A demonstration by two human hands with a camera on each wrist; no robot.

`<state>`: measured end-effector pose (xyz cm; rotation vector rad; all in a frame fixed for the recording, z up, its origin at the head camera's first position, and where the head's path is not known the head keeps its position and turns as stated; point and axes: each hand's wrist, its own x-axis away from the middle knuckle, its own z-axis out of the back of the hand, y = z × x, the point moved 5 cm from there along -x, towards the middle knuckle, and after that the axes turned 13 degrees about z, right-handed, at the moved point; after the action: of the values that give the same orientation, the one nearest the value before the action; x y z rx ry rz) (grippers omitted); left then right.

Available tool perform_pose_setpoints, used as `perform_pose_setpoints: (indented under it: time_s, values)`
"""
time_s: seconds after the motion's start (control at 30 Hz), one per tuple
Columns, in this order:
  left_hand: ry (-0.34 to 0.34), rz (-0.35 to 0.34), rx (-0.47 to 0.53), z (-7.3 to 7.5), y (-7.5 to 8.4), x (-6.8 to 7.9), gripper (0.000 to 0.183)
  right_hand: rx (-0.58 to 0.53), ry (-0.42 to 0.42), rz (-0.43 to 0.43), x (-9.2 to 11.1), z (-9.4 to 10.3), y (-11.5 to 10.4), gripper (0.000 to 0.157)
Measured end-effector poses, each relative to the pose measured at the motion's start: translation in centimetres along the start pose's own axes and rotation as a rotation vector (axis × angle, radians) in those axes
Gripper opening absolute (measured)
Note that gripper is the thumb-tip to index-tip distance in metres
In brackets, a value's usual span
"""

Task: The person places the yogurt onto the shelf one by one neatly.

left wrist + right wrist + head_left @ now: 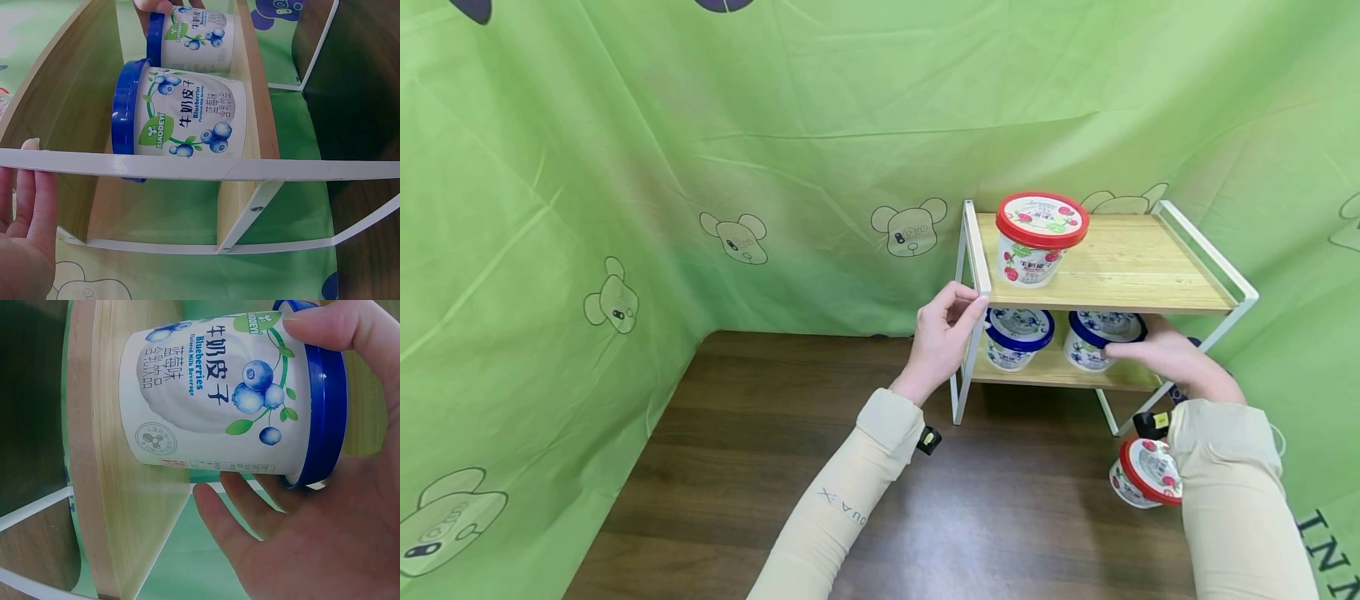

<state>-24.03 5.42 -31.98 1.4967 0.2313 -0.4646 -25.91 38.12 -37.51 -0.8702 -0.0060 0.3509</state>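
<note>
A two-tier shelf has wooden boards and a white metal frame. My left hand pinches its left front upper corner; in the left wrist view the fingers lie behind the white bar. On the lower board stand two blue-lidded blueberry milk tubs, a left one and a right one. My right hand grips the right tub, with its thumb on the near side by the lid and its other fingers around the far side. The tub's base is at the lower board.
A red-lidded strawberry tub stands on the upper board at the left. Another red-lidded tub is on the brown wooden floor, partly hidden by my right sleeve. Green cloth with bear drawings hangs behind and beside the shelf.
</note>
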Motion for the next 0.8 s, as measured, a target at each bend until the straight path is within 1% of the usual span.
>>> perform_pose_setpoints:
  time_s: [0.27, 0.47, 0.6, 0.7, 0.8]
  values:
    - [-0.001, 0.001, 0.004, 0.0, 0.0, 0.0, 0.006, 0.022, 0.01, -0.036, 0.2, 0.2, -0.3, 0.1]
    - [-0.004, -0.002, 0.011, 0.0, -0.1, 0.0, 0.006, -0.011, 0.068, -0.042, 0.6, 0.4, -0.3, 0.089]
    - [-0.002, -0.005, 0.009, 0.0, -0.1, -0.1, 0.005, -0.037, 0.113, 0.004, 0.8, 0.3, -0.6, 0.082]
    - [0.0, -0.007, 0.004, 0.0, -0.1, -0.1, 0.005, -0.05, 0.137, 0.038, 1.1, 0.2, -0.8, 0.08]
    - [0.0, -0.008, 0.004, 0.0, 0.0, -0.1, 0.005, -0.056, 0.148, 0.051, 1.4, 0.1, -0.9, 0.079]
